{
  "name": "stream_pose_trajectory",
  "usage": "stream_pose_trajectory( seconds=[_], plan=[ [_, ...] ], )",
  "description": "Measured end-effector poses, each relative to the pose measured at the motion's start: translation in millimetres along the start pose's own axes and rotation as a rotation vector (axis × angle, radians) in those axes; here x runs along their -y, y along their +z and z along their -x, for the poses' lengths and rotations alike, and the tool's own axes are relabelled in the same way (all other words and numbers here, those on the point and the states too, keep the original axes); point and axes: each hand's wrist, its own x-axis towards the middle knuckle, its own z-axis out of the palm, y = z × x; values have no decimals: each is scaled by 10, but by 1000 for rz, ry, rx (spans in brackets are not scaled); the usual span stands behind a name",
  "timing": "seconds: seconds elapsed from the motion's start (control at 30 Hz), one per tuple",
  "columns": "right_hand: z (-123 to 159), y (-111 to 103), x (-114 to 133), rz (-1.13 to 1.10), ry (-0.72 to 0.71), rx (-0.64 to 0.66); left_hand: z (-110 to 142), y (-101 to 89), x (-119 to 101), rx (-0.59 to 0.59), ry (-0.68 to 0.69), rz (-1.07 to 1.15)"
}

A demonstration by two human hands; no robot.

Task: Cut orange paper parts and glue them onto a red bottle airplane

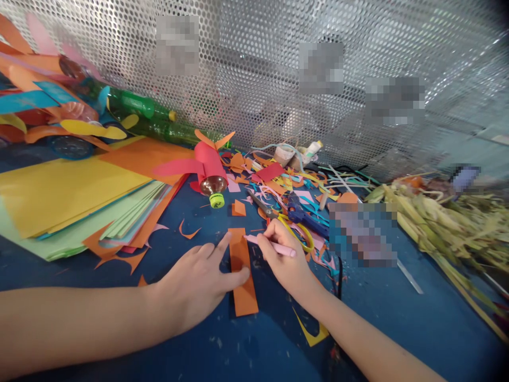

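An orange paper strip (pixel 245 300) lies lengthwise before me on the blue table. My left hand (pixel 199 281) presses it down, thumb across its middle and index finger at its upper left edge, the fingers stretched out. In my right hand (pixel 288 265) is a pink pen (pixel 280 248), pinched between the fingers, its tip at the strip's upper right edge. Just beyond the strip sits a small folded orange paper piece (pixel 238 208). Farther back, a bottle wrapped in red paper (pixel 210 164) has orange paper fins and a lime-green cap. Scissors (pixel 260 204) lie beyond my right hand.
Stacked coloured paper (pixel 75 196) spreads over the left side, with green bottles (pixel 139 106) behind. Paper scraps (pixel 274 170), a white glue bottle (pixel 314 148) and blue-handled scissors (pixel 306 215) crowd the middle back. Dry corn husks (pixel 417 217) lie right. A perforated metal screen (pixel 254 63) stands behind.
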Motion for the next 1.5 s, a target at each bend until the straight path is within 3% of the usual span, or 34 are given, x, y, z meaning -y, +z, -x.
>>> stream_pose_trajectory(
  seconds=[1.2,1.37,1.5],
  plan=[
    [21,-49,-47,-232,71,56,-6,2,-1,15,10,3],
    [-16,-75,-51,-318,122,-92,-14,-19,4,-7,-3,43],
    [-37,-83,-28,-321,145,-180,-2,5,28,-91,-14,118]
  ],
)
